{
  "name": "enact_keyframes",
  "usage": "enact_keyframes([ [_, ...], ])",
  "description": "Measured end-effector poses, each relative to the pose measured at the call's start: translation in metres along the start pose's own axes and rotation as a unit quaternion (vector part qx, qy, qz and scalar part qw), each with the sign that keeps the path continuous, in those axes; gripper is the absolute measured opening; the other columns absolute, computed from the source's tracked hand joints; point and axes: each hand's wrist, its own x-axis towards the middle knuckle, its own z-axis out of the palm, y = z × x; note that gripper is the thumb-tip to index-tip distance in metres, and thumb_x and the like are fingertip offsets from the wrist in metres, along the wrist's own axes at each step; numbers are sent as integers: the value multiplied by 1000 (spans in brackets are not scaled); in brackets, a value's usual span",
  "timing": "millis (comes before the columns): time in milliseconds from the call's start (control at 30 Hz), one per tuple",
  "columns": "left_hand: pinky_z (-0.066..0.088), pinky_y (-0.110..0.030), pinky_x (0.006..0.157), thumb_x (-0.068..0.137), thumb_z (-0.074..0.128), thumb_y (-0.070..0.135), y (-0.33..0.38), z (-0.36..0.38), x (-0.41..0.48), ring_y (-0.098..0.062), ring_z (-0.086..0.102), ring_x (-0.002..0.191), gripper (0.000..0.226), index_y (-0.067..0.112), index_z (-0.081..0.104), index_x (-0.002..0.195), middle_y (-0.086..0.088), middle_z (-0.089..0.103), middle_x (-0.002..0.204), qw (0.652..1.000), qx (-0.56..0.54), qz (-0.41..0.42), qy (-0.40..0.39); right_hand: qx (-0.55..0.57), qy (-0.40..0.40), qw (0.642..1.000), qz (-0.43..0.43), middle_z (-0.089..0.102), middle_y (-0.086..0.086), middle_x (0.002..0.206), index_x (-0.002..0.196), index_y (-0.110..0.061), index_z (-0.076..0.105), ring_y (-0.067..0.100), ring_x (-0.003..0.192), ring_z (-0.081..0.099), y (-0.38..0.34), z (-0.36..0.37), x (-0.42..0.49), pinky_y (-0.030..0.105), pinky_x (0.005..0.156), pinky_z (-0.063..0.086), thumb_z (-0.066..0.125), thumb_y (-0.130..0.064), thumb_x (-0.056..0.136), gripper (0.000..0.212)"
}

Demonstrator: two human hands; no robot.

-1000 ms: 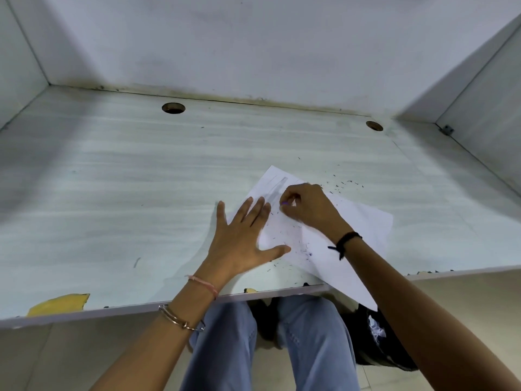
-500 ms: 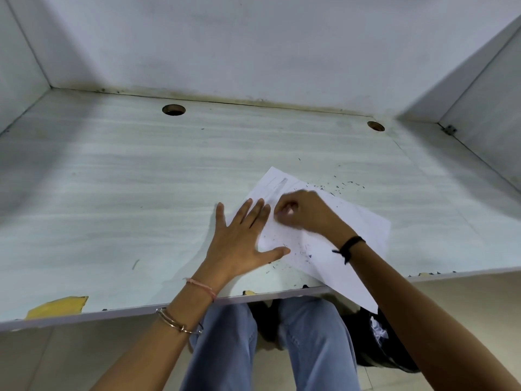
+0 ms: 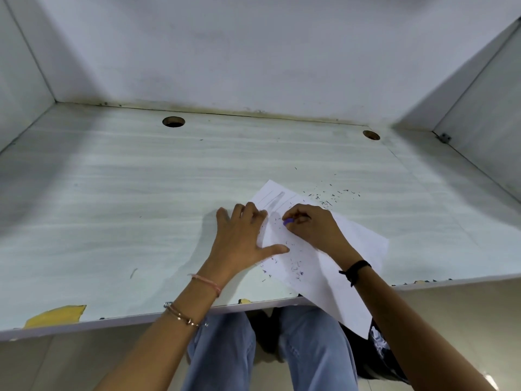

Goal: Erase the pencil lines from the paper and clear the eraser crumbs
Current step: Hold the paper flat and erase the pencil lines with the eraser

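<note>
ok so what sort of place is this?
Likely a study carrel or cubicle desk: a pale laminate desktop boxed in by plain partition panels at the back and both sides, with two round cable holes near the back. The person sits at it, working on paper with an eraser.

paper (image 3: pixel 352 249): on the desk (image 3: pixel 141 207), under both hands; its near corner hangs over the desk's front edge, beside the right forearm.
left hand (image 3: pixel 242 238): rests on the paper's left edge and partly on the desk, just left of the right hand.
right hand (image 3: pixel 313 224): on the paper, pinching the eraser (image 3: pixel 288 221) against it.
eraser: at the right fingertips, between the two hands.
pencil lines (image 3: pixel 272 200): on the paper's far corner, just beyond the fingertips.
crumbs (image 3: pixel 296 266): on the paper, nearer than the hands; more lie on the desk beyond the right hand.
holes (image 3: pixel 173 121): at the desk's back edge, well beyond each hand.
</note>
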Motion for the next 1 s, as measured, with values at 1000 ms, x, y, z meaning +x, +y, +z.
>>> enact_keyframes([
  [1000,-16,-61,113,71,10,91,-4,17,13,-13,-17,148,101,35,-5,154,4,-14,162,996,-12,0,-94,-123,-71,990,-17,66,3,68,78,-6,73,12,62,57,-27,-1,33,13,60,40,69,-8,76,5],
])
